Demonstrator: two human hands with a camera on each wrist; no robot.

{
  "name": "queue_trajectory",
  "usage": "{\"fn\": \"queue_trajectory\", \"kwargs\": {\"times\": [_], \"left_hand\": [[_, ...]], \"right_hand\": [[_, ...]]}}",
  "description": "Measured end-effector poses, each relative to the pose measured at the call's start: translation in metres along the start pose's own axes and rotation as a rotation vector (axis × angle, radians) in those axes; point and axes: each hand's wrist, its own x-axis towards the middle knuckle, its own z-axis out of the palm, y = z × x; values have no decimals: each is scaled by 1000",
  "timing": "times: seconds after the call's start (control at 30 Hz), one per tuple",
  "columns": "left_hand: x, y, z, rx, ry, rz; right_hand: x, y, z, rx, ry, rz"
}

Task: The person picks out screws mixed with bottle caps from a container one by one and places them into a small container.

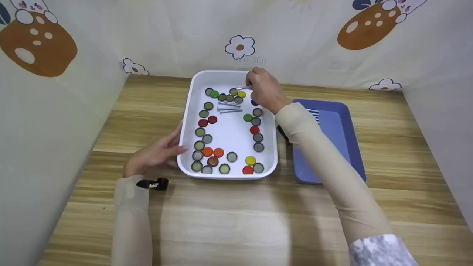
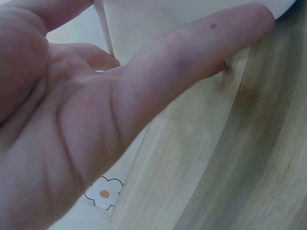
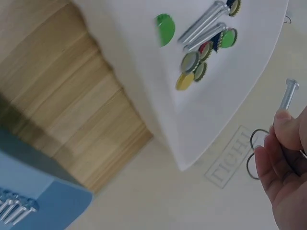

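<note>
A white tray holds many bottle caps along its sides, such as an orange cap, and several silver bolts near its far end. Beside its left wall is my left hand, thumb at the rim and other fingers along the outside. Its thumb looks straight in the left wrist view. Over the tray's far right corner, my right hand pinches one silver bolt between thumb and fingers, head end sticking out.
A blue tray stands to the right of the white one, with several more bolts at its far end, partly behind the right sleeve. Printed cloth walls rise at the back and sides of the wooden table.
</note>
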Motion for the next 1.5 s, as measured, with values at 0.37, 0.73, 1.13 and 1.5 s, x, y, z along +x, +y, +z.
{"fn": "queue_trajectory", "kwargs": {"times": [0.37,0.73,1.13,1.5], "left_hand": [[-1,0,0,7,13,-23],[0,1,0,13,15,-12],[0,-1,0,-1,-5,-5],[0,-1,0,13,3,-11]], "right_hand": [[-15,35,-5,56,-55,-3],[-31,65,-6,154,-30,-14],[-43,85,3,259,18,10],[-59,108,5,235,-7,89]]}}
